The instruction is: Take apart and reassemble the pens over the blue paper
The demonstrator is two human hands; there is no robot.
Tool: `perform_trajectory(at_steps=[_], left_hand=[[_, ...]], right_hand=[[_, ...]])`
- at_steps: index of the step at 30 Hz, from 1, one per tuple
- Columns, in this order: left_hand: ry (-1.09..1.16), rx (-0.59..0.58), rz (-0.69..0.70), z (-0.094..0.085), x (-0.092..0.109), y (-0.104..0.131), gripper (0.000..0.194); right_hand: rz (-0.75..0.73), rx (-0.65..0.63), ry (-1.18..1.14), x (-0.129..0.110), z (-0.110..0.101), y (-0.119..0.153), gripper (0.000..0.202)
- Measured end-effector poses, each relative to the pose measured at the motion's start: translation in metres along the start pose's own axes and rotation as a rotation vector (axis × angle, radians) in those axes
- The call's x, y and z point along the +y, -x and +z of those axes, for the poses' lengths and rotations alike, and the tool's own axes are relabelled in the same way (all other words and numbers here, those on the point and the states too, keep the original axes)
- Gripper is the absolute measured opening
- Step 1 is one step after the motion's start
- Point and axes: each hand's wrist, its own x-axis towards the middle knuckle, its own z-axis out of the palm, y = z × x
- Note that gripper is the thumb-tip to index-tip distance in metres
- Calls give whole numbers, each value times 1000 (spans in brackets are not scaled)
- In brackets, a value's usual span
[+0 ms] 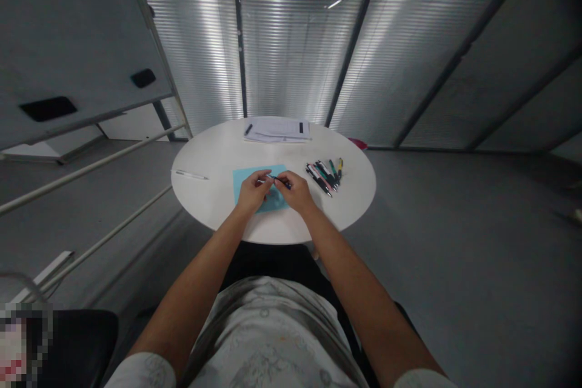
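Over a light-blue sheet on the round white table, my left hand and my right hand meet. Between them is a thin dark pen, held roughly level. My right fingers pinch its dark part, while the fingertips of my left hand close on its other end; the exact grip there is too small to make out. To the right of my right hand lies a loose bunch of pens, mostly black with some green, pink and yellow. A white pen rests alone at the table's left side.
Papers with small dark items on them are stacked at the far edge of the white table. A whiteboard on a metal frame stands at the left. Glass panels with blinds rise behind. A black chair is at lower left.
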Motion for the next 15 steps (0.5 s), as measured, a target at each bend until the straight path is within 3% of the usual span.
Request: perform_trajectory(at_steps=[3, 8, 11, 15], left_hand=[[-211, 122, 113, -4, 5, 2, 31], [-900, 229, 251, -19, 15, 8, 34], [-1136, 193, 208, -27, 8, 10, 45], [-1246, 40, 102, -33, -5, 9, 35]], right_hand=[[27, 51, 4, 3, -1, 0, 16], [75, 97, 5, 8, -2, -1, 20], [94, 116, 0, 10, -1, -2, 21], [96, 121, 29, 10, 0, -2, 21]])
